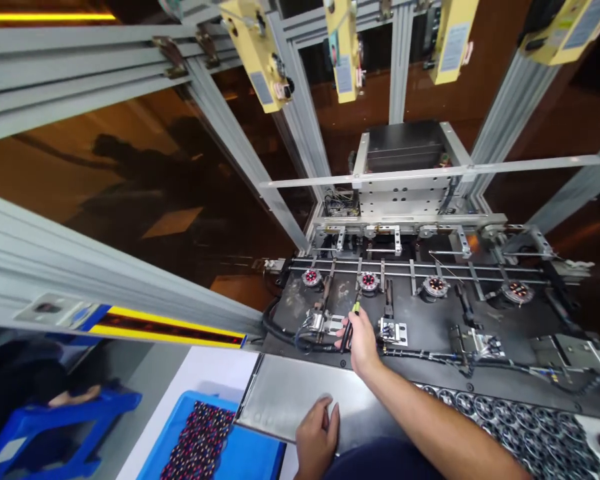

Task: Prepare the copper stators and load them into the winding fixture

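Note:
My right hand [363,340] is closed around a slim black tool with a yellow-green part [356,308]; its exact kind is unclear. The tool points up at the second round coil part [368,281], red and dark, seated on the machine bed; whether they touch I cannot tell. Left of it sits another red coil part [311,277]. Two copper-coloured ones, a nearer [435,287] and a farther [518,291], sit to the right. My left hand [317,437], fingers slightly bent and thumb apart, rests empty at the near edge of a bare metal plate [285,393].
A blue tray [250,447] of small red-and-dark parts stands at lower left. Many round metal parts [535,427] lie at lower right. Clamps, cables and rails cross the black bed [415,327]. Yellow units [255,53] hang overhead. A person's hand [75,396] shows near a blue stool.

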Motion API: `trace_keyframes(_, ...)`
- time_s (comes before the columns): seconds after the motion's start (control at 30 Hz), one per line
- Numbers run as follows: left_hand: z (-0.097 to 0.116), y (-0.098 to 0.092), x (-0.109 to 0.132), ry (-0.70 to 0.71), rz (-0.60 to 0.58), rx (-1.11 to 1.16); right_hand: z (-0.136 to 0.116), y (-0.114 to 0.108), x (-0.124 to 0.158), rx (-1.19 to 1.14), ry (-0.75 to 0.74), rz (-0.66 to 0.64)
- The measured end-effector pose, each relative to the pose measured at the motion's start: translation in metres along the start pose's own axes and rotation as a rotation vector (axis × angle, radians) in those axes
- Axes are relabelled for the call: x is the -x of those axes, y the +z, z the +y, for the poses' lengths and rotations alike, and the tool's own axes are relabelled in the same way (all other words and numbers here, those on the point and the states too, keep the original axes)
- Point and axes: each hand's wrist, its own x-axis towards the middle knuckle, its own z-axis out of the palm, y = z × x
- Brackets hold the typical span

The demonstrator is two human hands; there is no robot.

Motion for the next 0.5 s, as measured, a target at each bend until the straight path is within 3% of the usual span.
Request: trace_keyframes(0.5,0.001,0.000,-0.001,-0.020,-0.014,0.008,-0.004,0.005,-0.018,-0.036,0.038,0.037)
